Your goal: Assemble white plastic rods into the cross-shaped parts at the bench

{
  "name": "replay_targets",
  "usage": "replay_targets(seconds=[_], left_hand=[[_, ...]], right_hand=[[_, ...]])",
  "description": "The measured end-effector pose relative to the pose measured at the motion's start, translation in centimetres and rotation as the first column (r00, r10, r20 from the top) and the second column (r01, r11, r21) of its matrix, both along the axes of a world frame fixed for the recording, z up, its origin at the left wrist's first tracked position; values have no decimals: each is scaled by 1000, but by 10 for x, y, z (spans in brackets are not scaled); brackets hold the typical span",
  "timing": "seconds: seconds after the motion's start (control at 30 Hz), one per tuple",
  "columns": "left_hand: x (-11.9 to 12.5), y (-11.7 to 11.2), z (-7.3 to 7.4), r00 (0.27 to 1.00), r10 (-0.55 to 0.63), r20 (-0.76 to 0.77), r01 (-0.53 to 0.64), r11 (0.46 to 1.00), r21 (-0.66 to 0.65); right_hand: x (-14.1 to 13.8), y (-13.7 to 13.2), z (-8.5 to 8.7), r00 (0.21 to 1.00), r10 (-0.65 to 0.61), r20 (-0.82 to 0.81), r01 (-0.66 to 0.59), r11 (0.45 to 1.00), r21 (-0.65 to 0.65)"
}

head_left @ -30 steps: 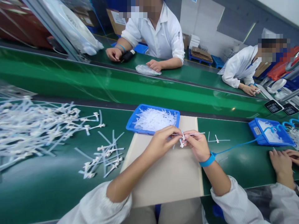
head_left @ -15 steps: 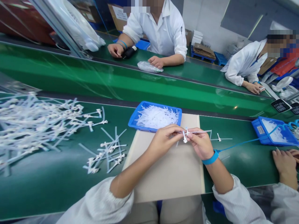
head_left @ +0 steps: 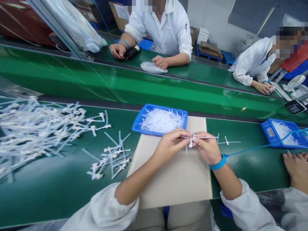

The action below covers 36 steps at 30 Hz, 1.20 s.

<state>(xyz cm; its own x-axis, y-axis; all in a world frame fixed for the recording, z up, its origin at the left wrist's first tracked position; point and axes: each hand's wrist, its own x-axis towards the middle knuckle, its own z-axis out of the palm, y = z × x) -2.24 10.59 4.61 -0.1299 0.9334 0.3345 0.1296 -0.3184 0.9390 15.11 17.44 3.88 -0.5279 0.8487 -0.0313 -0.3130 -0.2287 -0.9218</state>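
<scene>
My left hand (head_left: pixel 170 144) and my right hand (head_left: pixel 207 147) meet over a beige mat (head_left: pixel 175 179), both pinched on a thin clear tube with a small white fitting (head_left: pixel 192 141). The tube runs out to the right past my right fingers. A blue wrist strap (head_left: pixel 218 163) circles my right wrist, and its blue cord trails off to the right. Just beyond my hands stands a blue tray (head_left: pixel 139 120) heaped with white plastic pieces.
Finished tubes with fittings lie in a small cluster (head_left: pixel 110 160) and a big heap (head_left: pixel 36 128) at left. Two loose pieces (head_left: pixel 226 140) lie right of the mat. Another blue tray (head_left: pixel 281 134) and a neighbour's hand (head_left: pixel 297 170) are at right. Two people sit across the green belt (head_left: pixel 120 86).
My hands stay together on the tube and fitting, working it with small finger shifts. The view has drifted slightly; nothing was put down or picked up.
</scene>
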Motion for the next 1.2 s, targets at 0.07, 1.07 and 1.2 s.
replay_targets(seconds=[0.07, 1.07, 1.2], left_hand=[[0, 0, 0, 1000, 10, -14, -10, 1000, 1], [14, -8, 0, 993, 107, 51, -109, 993, 41], [16, -13, 0, 989, 147, 4, -147, 983, 113]], right_hand=[[1, 0, -1, 1000, -11, 9, 11, 1000, 0], [-1, -6, 6, 999, 15, -43, -17, 999, -46], [-2, -9, 4, 999, -42, -20, 42, 999, 23]])
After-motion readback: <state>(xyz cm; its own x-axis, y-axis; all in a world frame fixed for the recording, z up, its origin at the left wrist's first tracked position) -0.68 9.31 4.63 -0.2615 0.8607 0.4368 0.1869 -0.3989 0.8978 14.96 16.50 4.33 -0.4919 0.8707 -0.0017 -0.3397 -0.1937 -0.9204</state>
